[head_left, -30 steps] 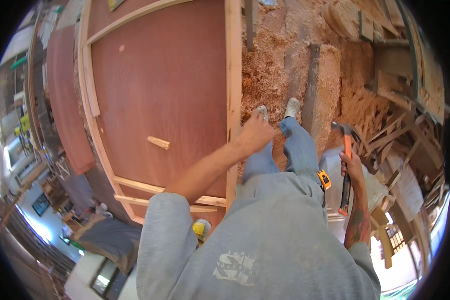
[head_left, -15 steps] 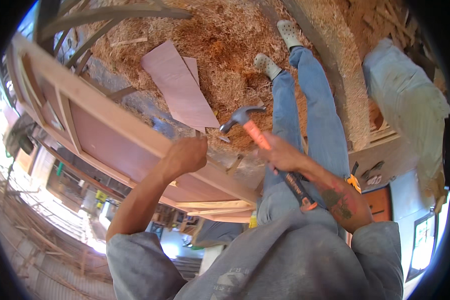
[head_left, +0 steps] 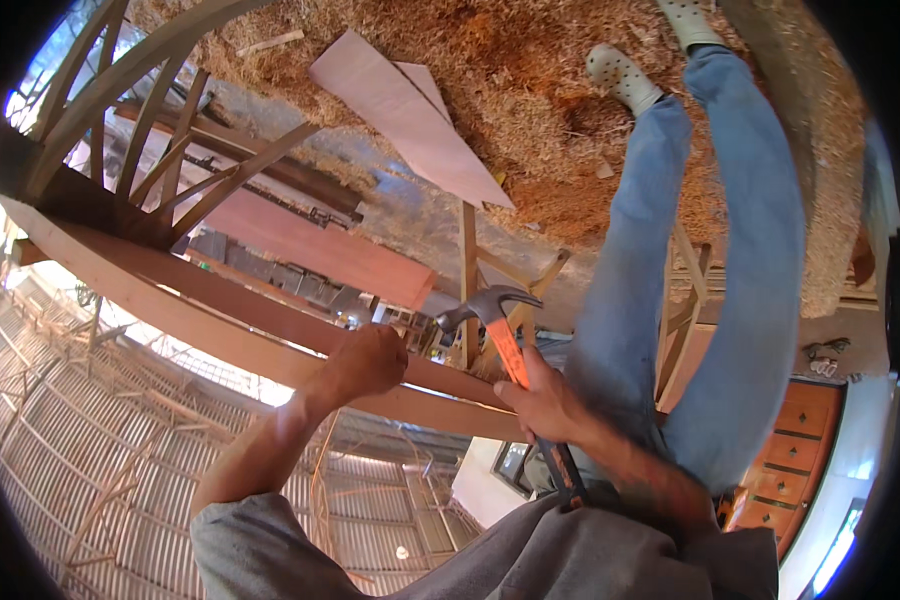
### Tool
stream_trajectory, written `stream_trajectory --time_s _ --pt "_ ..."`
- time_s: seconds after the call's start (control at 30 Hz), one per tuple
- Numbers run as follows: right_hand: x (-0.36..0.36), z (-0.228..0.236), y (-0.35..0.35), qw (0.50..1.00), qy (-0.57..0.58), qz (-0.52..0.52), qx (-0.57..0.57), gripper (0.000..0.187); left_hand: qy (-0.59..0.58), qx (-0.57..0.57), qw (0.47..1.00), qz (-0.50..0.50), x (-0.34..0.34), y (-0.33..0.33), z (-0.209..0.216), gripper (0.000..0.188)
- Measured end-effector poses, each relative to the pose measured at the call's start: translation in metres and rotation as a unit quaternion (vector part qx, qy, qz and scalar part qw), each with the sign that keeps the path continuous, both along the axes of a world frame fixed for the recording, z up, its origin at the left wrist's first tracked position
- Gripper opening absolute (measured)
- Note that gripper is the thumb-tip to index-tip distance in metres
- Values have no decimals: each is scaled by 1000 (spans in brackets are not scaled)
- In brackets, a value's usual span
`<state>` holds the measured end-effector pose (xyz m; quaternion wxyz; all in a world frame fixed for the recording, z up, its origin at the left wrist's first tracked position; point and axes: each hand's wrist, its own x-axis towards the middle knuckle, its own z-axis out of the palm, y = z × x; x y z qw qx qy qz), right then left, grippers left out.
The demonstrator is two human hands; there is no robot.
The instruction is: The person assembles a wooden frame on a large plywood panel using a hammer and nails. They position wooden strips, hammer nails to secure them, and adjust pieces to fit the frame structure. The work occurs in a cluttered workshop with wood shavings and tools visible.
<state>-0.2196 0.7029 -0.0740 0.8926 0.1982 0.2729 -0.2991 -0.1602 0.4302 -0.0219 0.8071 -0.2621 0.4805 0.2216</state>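
Observation:
My right hand [head_left: 545, 400] is closed around the orange handle of a claw hammer [head_left: 500, 325], whose steel head points left, just above the edge of a long pale wooden frame [head_left: 170, 310]. My left hand [head_left: 368, 360] pinches or rests on that same frame edge, a little left of the hammer head; whether it holds a nail is too small to tell. My legs in blue jeans [head_left: 710, 270] and light shoes [head_left: 620, 78] stand on sawdust behind the hammer.
Sawdust [head_left: 530, 90] covers the floor, with a flat pinkish board [head_left: 410, 120] lying on it. Curved wooden slats [head_left: 140, 110] stand at upper left. A reddish panel [head_left: 310, 245] sits behind the frame. A wooden drawer cabinet [head_left: 795, 460] is at lower right.
The view has swung from looking flat at a large reddish door panel to looking along its edge. My right hand brought the hammer from my right side to beside my left hand on the frame.

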Motion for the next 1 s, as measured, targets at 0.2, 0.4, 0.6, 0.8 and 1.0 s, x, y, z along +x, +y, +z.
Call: stream_trajectory --time_s 0.2,0.4,0.6,0.8,1.0 --pt "7 0 14 997 -68 21 0 36 -61 -20 998 24 -3 -16 -25 14" --pt "15 -6 20 998 -42 19 -33 36 -166 -64 981 78 -18 -22 -29 12" --pt "0 -6 -4 998 -16 -43 -37 64 -188 -52 975 106 -15 -32 -29 16" --pt "-1 -14 -7 992 36 -53 -104 79 -206 -57 969 122 -7 -30 -29 15" --pt "-1 -24 -26 985 109 -13 -130 78 -182 -37 978 99 -7 -29 -28 35"
